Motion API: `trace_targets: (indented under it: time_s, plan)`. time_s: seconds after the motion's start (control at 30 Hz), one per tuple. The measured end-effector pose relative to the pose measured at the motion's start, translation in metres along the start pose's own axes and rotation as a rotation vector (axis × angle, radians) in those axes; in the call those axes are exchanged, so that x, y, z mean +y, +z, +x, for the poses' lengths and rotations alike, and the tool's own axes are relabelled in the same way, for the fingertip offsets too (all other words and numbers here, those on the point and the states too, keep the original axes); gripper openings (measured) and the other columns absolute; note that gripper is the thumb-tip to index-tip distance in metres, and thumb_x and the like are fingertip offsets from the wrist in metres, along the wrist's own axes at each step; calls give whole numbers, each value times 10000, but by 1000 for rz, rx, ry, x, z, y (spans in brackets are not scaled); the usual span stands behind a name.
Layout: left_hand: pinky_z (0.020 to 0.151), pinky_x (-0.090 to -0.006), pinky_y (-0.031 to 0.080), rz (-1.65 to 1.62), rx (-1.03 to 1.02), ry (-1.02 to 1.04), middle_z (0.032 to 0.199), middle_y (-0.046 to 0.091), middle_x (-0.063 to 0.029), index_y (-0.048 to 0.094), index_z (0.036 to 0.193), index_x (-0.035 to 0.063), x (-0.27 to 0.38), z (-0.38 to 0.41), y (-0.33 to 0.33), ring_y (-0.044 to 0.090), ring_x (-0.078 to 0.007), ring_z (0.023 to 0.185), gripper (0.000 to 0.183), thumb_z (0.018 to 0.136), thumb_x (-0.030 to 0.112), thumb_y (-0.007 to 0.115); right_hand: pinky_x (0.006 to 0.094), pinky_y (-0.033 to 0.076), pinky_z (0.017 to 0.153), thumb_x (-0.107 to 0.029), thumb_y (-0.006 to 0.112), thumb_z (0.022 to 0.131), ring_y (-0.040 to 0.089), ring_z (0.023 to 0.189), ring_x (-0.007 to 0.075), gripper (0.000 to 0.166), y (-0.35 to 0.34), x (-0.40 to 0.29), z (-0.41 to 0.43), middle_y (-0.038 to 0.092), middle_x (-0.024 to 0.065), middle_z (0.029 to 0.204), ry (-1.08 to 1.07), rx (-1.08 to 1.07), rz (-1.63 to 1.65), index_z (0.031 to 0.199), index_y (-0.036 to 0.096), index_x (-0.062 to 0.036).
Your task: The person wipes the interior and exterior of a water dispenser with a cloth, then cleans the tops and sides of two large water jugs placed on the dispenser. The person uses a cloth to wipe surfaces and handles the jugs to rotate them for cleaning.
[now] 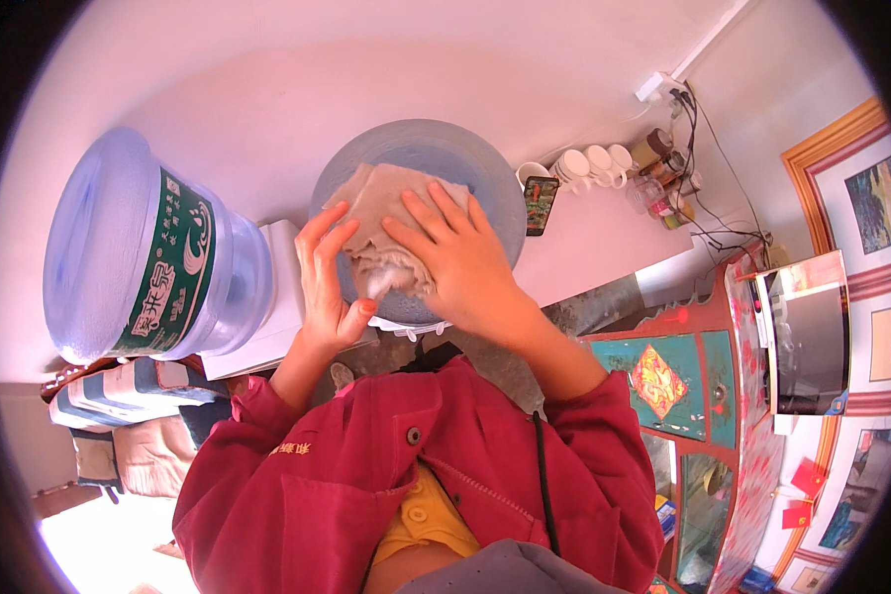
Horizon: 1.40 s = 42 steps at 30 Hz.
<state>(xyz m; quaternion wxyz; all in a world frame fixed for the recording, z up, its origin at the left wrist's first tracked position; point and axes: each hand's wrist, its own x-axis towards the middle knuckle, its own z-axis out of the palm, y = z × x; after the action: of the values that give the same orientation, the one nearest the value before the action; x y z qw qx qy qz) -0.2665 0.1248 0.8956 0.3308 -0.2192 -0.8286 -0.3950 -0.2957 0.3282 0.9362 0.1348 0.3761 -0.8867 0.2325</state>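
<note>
A beige cloth (386, 194) lies over the top of a round, translucent blue water bottle (416, 139) directly before me. My right hand (457, 256) is spread on the cloth, pressing it, with the fabric bunched below the palm. White foam or a pale patch shows in the bunched part. On the left side, my left hand (327, 275) has its fingers apart and curved, the fingertips touching the cloth's edge and the thumb away from them. The bottle's lower part is hidden beneath its top and my hands.
At left, a large blue water bottle (96, 245) with a green label stands by a white surface (282, 256). To the right are a phone (541, 206), white mugs (573, 165), jars (650, 148) and black cables (689, 126). A painted cabinet (646, 379) and microwave (809, 334) stand farther right.
</note>
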Motion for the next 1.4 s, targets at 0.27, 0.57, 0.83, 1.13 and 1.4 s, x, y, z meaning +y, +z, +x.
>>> trace_targets:
  time_s: [0.27, 0.57, 0.83, 1.13, 1.4]
  plan:
    - [1087, -514, 266, -230, 119, -76, 1389, 400, -266, 436, 1328, -17, -10, -4, 2, 343, -409, 1324, 788, 913, 650, 379, 610, 265, 1079, -219, 744, 680, 321, 1372, 425, 659, -9, -26, -14, 442, 170, 1431, -136, -153, 35, 1313, 560, -199]
    - [1132, -587, 138, 36, 209, 29, 1459, 341, -264, 462, 1314, 16, 4, -11, -3, 212, -475, 1402, 753, 893, 640, 448, 594, 248, 1088, -225, 733, 718, 321, 1378, 408, 615, 18, -5, 37, 441, 151, 1435, -226, -126, 48, 1308, 563, -250]
    - [1116, -601, 154, 162, 150, 153, 1445, 383, -238, 523, 1269, 45, 14, -24, 11, 249, -456, 1396, 673, 872, 588, 541, 571, 219, 1118, -207, 722, 734, 305, 1391, 394, 614, 15, 2, 46, 421, 143, 1452, -273, -222, 9, 1325, 554, -231]
    - [1111, -580, 200, 95, 142, 57, 1436, 390, -256, 491, 1282, 9, 13, -12, 12, 282, -446, 1385, 640, 925, 541, 480, 568, 227, 1114, -169, 707, 718, 307, 1389, 391, 613, -48, 4, -16, 422, 158, 1445, -240, -372, 95, 1312, 568, -222]
    - [1103, -542, 257, -9, 133, 15, 1427, 380, -273, 472, 1287, -17, 15, -7, 13, 318, -450, 1358, 629, 938, 507, 472, 563, 242, 1106, -169, 717, 700, 323, 1383, 384, 651, -47, 4, -19, 431, 153, 1443, -233, -337, 86, 1328, 556, -232]
